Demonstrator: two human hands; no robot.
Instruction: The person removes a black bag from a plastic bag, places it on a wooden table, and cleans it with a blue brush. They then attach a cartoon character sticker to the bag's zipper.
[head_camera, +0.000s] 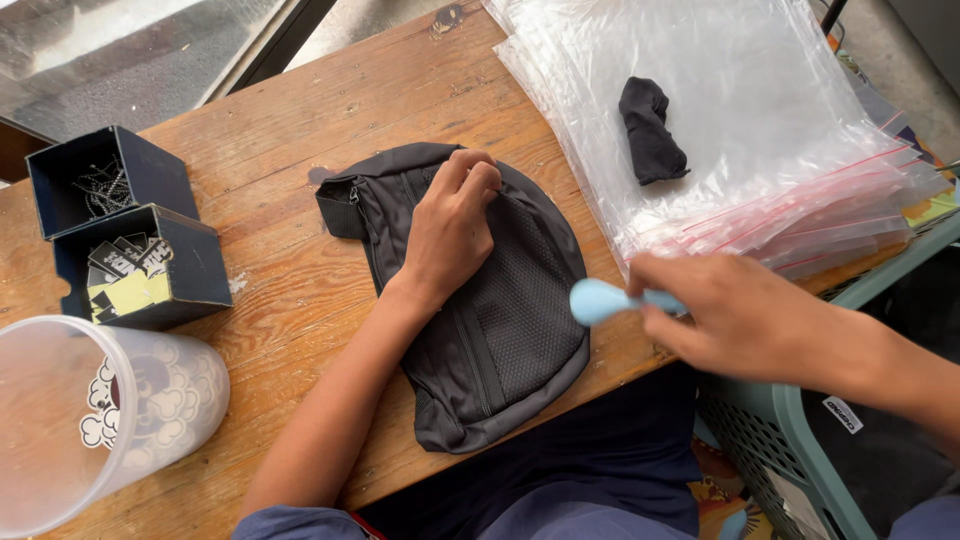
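A black pouch bag (500, 330) with a mesh front lies flat on the wooden table (300, 130). My left hand (450, 232) rests on the bag's upper part, fingers curled at its top edge. To the right, my right hand (735, 315) grips a light blue plastic tool (600, 300) by its handle; the rounded blue end points left, just off the bag's right edge. A small rolled black cloth (650, 130) lies on a stack of clear zip bags (760, 120) at the back right.
Two small dark open boxes (130, 240) holding little items sit at the left. A clear plastic tub (90, 420) with a cartoon sticker lies at the front left. A teal plastic crate (780, 450) stands below the table's right edge.
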